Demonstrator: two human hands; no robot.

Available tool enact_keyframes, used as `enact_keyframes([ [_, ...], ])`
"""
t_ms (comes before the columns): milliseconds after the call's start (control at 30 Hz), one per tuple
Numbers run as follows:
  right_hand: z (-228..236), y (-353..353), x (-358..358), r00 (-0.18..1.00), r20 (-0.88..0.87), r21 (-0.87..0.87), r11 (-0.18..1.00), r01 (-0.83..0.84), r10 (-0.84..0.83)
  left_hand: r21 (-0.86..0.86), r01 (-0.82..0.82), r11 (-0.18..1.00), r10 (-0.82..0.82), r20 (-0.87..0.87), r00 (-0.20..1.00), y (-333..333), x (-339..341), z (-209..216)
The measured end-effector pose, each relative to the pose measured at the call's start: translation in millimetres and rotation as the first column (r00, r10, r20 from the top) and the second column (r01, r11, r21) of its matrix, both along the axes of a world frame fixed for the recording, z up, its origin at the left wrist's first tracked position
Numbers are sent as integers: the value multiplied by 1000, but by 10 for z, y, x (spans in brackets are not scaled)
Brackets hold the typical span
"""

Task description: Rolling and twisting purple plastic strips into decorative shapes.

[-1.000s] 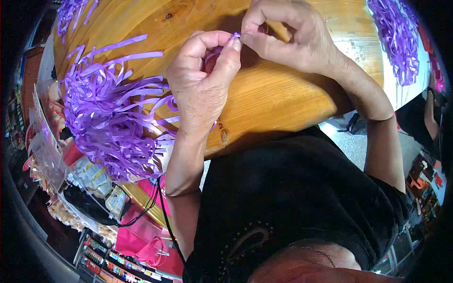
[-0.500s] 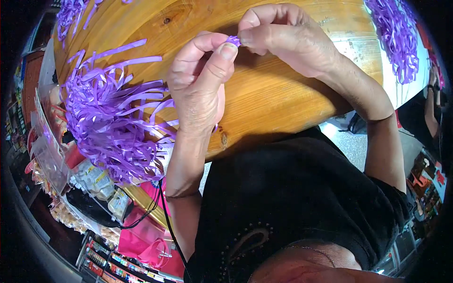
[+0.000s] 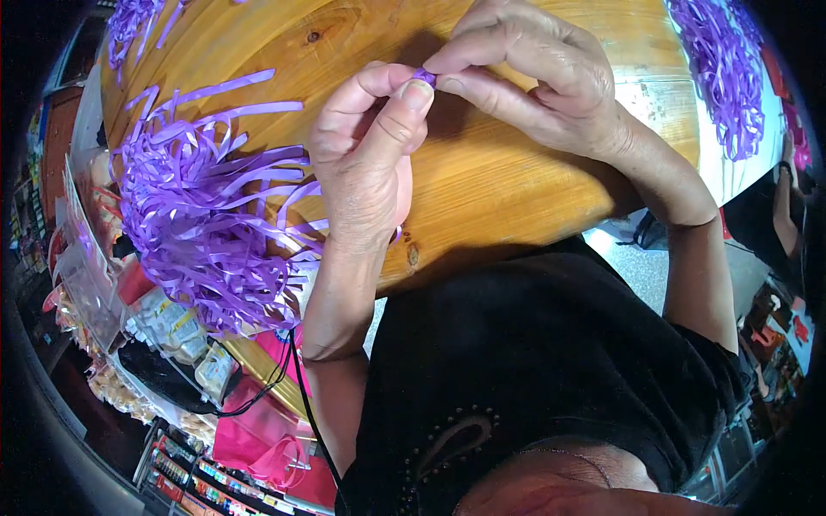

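Between the thumb and fingers of my left hand (image 3: 370,142) is pinched a small folded piece of purple ribbon (image 3: 423,77). The thumb and forefinger of my right hand (image 3: 538,82) meet at the ribbon's right side, closed on its edge. Both hands are raised over the round wooden table (image 3: 508,193). Left of my left wrist lies a large heap of purple ribbon strips (image 3: 198,206), hanging over the table's edge. Most of the ribbon piece is hidden by my fingertips.
More purple ribbon lies at the far left (image 3: 133,26) and in a bundle (image 3: 723,77) at the far right. Below the table's left side are plastic-wrapped packages (image 3: 168,327) and a bright pink bag (image 3: 258,443). Another person's arm (image 3: 783,206) shows at the right rim.
My right hand has turned and its fingers have straightened, the forefinger now reaching over the ribbon. My left hand keeps its pinch almost in place.
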State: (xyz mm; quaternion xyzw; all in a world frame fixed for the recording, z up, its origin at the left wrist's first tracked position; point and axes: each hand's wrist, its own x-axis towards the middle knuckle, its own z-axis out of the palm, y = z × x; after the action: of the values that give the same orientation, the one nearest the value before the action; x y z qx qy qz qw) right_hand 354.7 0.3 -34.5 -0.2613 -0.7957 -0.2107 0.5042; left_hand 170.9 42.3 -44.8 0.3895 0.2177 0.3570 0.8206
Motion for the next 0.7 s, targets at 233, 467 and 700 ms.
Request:
enact_keyframes([
  [233, 261, -203, -104, 974, -222, -454, 889, -61, -47, 54, 36, 998, -35, -18, 999, 24, -41, -30],
  [467, 344, -281, -109, 950, -239, -675, 738, -13, -201, 83, 53, 995, -40, -144, 989, -6, -11, 18],
  [700, 103, -230, -101, 660, -660, -730, 513, -452, -358, 148, 86, 985, -58, -186, 981, -10, -25, 61],
])
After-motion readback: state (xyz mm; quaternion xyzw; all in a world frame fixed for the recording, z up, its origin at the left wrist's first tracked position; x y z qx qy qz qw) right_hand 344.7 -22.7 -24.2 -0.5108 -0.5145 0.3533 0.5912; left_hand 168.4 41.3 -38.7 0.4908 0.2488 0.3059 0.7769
